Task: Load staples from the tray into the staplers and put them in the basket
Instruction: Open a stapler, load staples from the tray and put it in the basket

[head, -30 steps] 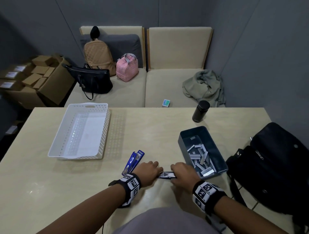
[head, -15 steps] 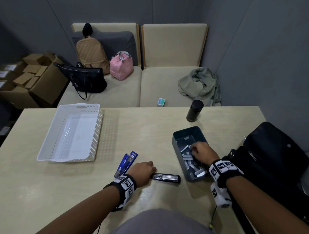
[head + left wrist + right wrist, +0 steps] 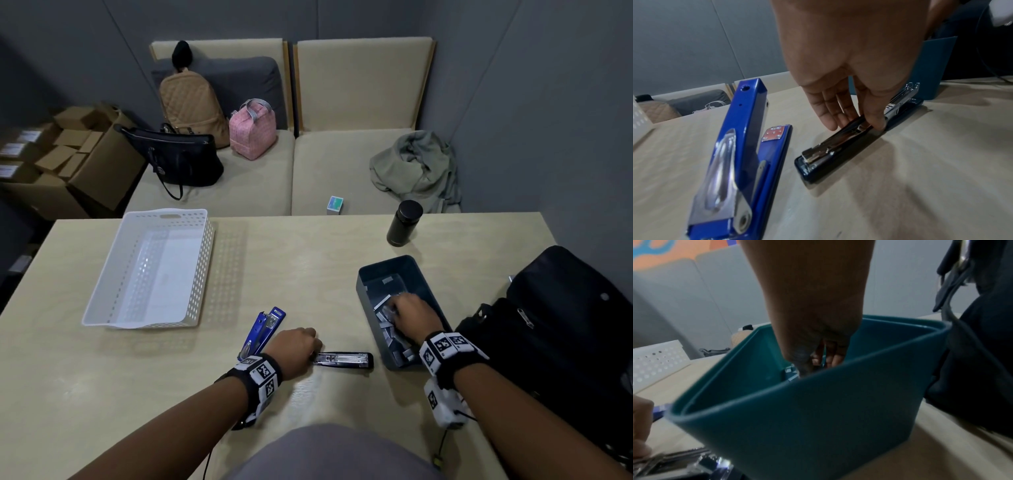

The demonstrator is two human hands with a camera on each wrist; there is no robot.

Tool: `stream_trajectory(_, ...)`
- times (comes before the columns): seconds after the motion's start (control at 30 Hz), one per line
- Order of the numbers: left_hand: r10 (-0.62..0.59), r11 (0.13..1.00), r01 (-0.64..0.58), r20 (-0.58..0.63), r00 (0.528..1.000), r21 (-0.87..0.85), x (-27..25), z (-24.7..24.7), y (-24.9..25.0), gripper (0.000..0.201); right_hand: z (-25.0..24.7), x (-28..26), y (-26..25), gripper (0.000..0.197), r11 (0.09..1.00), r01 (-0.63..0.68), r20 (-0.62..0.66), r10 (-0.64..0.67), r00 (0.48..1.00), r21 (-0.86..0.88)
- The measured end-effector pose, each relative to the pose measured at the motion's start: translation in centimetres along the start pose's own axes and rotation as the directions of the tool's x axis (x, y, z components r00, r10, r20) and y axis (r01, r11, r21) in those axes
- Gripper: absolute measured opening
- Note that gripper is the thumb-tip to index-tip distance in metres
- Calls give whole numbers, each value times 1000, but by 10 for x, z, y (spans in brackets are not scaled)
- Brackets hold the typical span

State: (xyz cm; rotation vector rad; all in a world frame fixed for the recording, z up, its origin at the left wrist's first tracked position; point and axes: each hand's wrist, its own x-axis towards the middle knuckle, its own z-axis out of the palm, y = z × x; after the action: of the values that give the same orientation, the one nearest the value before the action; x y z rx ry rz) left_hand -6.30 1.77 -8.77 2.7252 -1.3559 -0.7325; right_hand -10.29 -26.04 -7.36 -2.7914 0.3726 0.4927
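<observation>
A black stapler [image 3: 343, 360] lies opened flat on the table, its metal staple channel facing up. My left hand [image 3: 297, 346] holds its left end; in the left wrist view the thumb and fingers of that hand [image 3: 857, 126] pinch the black stapler [image 3: 838, 146] from both sides. A blue stapler [image 3: 263, 329] lies hinged open just left of it, large in the left wrist view [image 3: 740, 146]. My right hand [image 3: 407, 310] reaches down into the dark teal tray [image 3: 365, 298] among loose staple strips [image 3: 390, 335]. The tray wall [image 3: 818, 418] hides my right fingertips [image 3: 818, 360].
A white perforated basket [image 3: 168, 216] stands at the table's left rear. A black flask [image 3: 404, 222] stands behind the tray. A black bag [image 3: 565, 325] crowds the right table edge. Beyond the table are a sofa with bags and cardboard boxes.
My right hand left the black stapler, moved right into the tray and now sits among the staples. My left hand stayed on the stapler.
</observation>
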Motion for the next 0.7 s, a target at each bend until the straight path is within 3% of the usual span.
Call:
stream_trajectory(0.2, 4, 1000, -5, -22, 1000, -20, -2, 2, -1, 26, -24, -8, -8, 19, 943, -25, -160, 83, 984, 332)
stream_trajectory(0.33, 8, 1000, -8, -34, 999, -7, -4, 3, 0, 22, -44, -19, -33, 29, 846, 86, -154, -5, 988, 526)
stream_trajectory(0.53, 2, 1000, -3, -50, 999, -14, -12, 6, -3, 27, -35, -41, -80, 36, 821, 216, -90, -199, 976, 528)
stream_trajectory(0.63, 4, 1000, -4, -43, 999, -4, -19, 6, -5, 25, -14, -47, -92, 17, 844, 275, 9, -314, 949, 460)
stream_trajectory(0.7, -4, 1000, 5, -29, 1000, 20, -22, 5, -5, 21, -2, -54, -99, 17, 857, 258, 69, -321, 945, 445)
